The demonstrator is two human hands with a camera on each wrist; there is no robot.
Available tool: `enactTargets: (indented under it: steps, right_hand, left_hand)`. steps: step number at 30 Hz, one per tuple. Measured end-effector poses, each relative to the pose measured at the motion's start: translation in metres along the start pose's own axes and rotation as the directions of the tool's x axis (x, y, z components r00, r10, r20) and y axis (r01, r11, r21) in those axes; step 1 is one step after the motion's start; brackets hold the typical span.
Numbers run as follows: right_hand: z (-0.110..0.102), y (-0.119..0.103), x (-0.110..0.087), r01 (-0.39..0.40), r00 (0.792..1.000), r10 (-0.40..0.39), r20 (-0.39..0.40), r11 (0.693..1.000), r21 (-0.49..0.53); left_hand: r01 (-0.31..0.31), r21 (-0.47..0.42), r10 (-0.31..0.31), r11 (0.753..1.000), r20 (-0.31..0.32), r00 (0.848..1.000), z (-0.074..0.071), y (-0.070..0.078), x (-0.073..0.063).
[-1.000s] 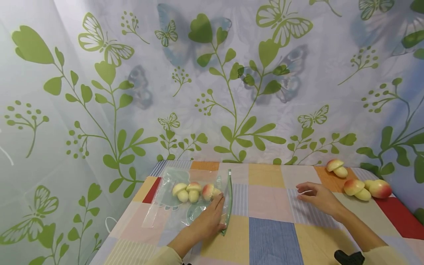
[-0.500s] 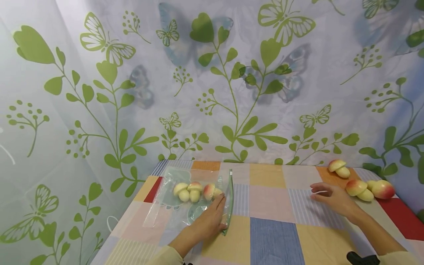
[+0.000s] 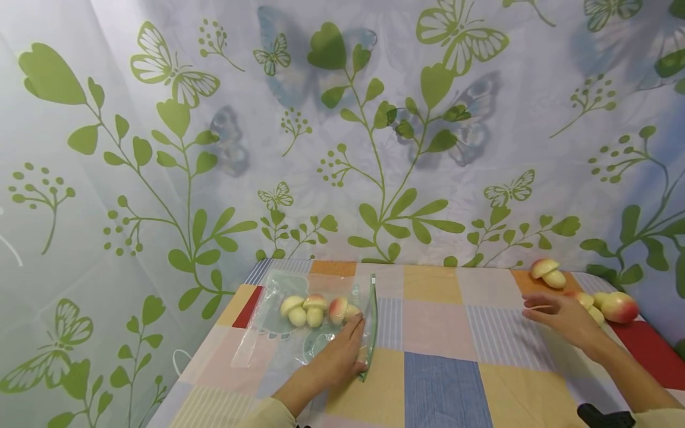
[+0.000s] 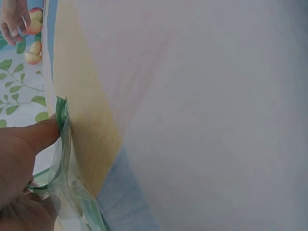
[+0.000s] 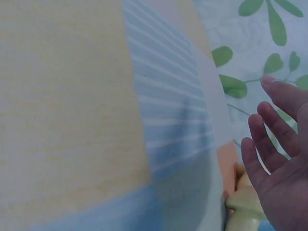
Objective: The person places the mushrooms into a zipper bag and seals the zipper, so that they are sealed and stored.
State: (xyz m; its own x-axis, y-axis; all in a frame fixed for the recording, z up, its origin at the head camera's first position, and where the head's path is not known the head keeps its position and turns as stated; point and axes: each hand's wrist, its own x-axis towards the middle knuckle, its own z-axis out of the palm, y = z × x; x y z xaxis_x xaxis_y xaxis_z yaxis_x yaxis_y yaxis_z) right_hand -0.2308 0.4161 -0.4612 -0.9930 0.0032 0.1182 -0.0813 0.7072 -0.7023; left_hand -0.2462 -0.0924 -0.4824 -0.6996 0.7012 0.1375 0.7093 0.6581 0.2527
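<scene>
A clear zip bag (image 3: 289, 351) with a green seal edge lies on the left of the table. Inside it sit three toy mushrooms (image 3: 315, 309) with pale stems and yellow-red caps. My left hand (image 3: 334, 355) holds the bag at its mouth; in the left wrist view the thumb (image 4: 45, 134) meets the green edge while the other fingers lie behind clear plastic. My right hand (image 3: 569, 324), fingers loosely bent and holding nothing, hovers beside a mushroom (image 3: 595, 313) that it partly covers. Another mushroom (image 3: 618, 307) lies just right of that one, and a third (image 3: 548, 274) further back.
A patchwork cloth (image 3: 444, 380) covers the table. Right behind its far edge hangs a pale curtain (image 3: 332, 196) printed with leaves and butterflies. A thin white loop (image 3: 179, 359) shows by the table's left edge.
My right hand has moved to the right across the cloth, up to the loose mushrooms, and now overlaps one of them. My left hand and the bag have stayed in place.
</scene>
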Motion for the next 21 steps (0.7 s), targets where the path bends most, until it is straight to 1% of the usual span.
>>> enactTargets:
  steps: [4, 9, 13, 16, 21]
  right_hand:
    - [-0.011, 0.004, -0.003, -0.043, 0.999, 0.042, -0.013, 0.999, -0.016]
    - [-0.023, 0.012, -0.006, -0.056, 0.998, 0.055, -0.031, 0.998, -0.031]
    - [-0.033, 0.018, -0.009, -0.058, 0.997, 0.056, -0.061, 0.998, -0.025]
    - [-0.039, 0.023, -0.012, -0.075, 0.994, 0.073, -0.087, 0.997, -0.022]
    - [-0.047, 0.031, -0.013, -0.131, 0.985, 0.126, -0.115, 0.991, -0.038]
  left_hand:
    - [-0.004, 0.008, 0.004, 1.0, -0.002, 1.0, 0.001, -0.001, 0.0]
    - [0.0, 0.015, 0.0, 1.0, 0.006, 1.0, 0.002, -0.002, 0.0]
    - [0.0, 0.004, 0.0, 1.0, 0.002, 1.0, 0.002, -0.002, 0.001]
    - [0.002, -0.002, -0.002, 1.0, 0.006, 1.0, 0.001, -0.002, 0.002]
    - [0.019, -0.019, -0.019, 1.0, 0.017, 1.0, 0.0, -0.002, 0.002]
